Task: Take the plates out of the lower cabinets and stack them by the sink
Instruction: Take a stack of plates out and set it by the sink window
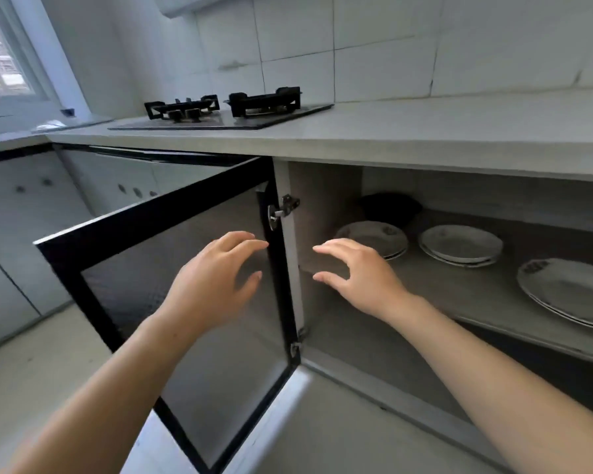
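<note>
Tiled kitchen, lower cabinet [326,200] open. 3 stacks of plates [461,246] rest on its shelf [459,295]. Left hand [216,285] and right hand [360,275], spread and empty, are best slid under a stack's rim.

White glazed wall tiles [374,39] behind a pale stone countertop [425,131]. Black two-burner gas hob [226,109] set in it, above the hands. Daylit window [4,56] far up-left. Pale tiled floor [31,364] below, lower left.
</note>
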Demonstrator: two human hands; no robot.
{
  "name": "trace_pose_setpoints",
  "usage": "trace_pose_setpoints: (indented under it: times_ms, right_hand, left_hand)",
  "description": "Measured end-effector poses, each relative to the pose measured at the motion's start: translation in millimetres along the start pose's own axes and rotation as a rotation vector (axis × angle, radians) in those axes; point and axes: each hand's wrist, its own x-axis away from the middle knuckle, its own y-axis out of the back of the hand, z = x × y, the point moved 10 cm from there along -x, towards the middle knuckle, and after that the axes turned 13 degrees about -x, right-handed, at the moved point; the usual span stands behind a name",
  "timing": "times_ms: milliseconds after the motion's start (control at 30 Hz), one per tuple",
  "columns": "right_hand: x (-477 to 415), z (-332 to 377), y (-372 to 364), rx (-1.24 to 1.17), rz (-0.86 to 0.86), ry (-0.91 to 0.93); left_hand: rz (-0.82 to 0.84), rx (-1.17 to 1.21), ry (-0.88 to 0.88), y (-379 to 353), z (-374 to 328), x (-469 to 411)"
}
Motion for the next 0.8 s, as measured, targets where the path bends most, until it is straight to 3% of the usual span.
trace_pose_setpoints:
  times_ms: [367, 800]
  right_hand:
    - [124.3, -173.6, 91.0, 0.115, -0.011, -0.440]
    - [214.4, -286.2, 204.2, 0.328, -0.449, -0.599]
  left_hand:
    - [0.219, 0.217, -0.225, -148.0, -174.7, -51.0]
    - [0.309, 0.526, -0.580, -265.4, -361.0, -107.7]
